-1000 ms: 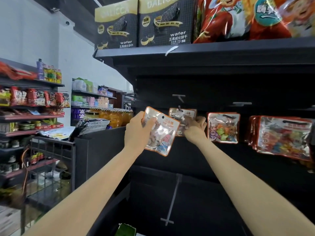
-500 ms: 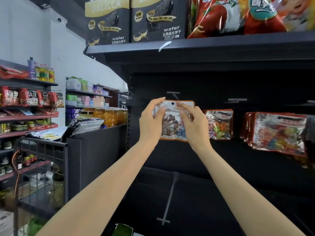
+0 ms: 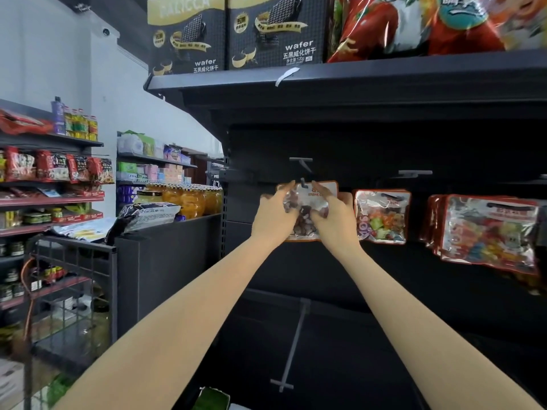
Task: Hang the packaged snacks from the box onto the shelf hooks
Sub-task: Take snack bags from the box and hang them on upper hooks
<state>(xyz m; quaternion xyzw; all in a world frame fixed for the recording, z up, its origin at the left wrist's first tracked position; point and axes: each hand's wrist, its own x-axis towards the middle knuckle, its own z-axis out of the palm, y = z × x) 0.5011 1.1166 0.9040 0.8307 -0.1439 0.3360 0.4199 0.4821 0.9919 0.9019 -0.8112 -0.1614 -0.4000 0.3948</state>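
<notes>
**Both hands on a snack packet at the shelf hook**

Both forearms reach up and forward from the lower edge of the view and converge at the dark back panel of the shelf unit (image 3: pixel 414 137), just under its upper shelf. The left hand (image 3: pixel 273 217) holds the left side of a clear, orange-edged snack packet (image 3: pixel 321 192), its fingers curled over the packet's face and the fingertips raised toward the top edge. The right hand (image 3: pixel 333 216) grips the right side in the same way, thumb and fingers bent round the film, so the two hands nearly meet over the packet's middle. The packet hangs upright, its top edge right at the tip of a grey hook (image 3: pixel 305 182) that juts from the back panel; motion blur makes it hard to tell whether the hook passes through the packet's hanging hole.

Just to the right on the same row, a packet of coloured sweets (image 3: pixel 381 217) hangs from its own hook, close beside the right hand. Farther right, near the right edge of the unit, a thick bunch of similar packets (image 3: pixel 488 232) hangs tilted. On the upper shelf stand black wafer boxes (image 3: pixel 251 31) at the left end and red snack bags (image 3: pixel 414 22) beside them. A bare grey hook (image 3: pixel 291 347) sticks out of the lower panel between the forearms.
</notes>
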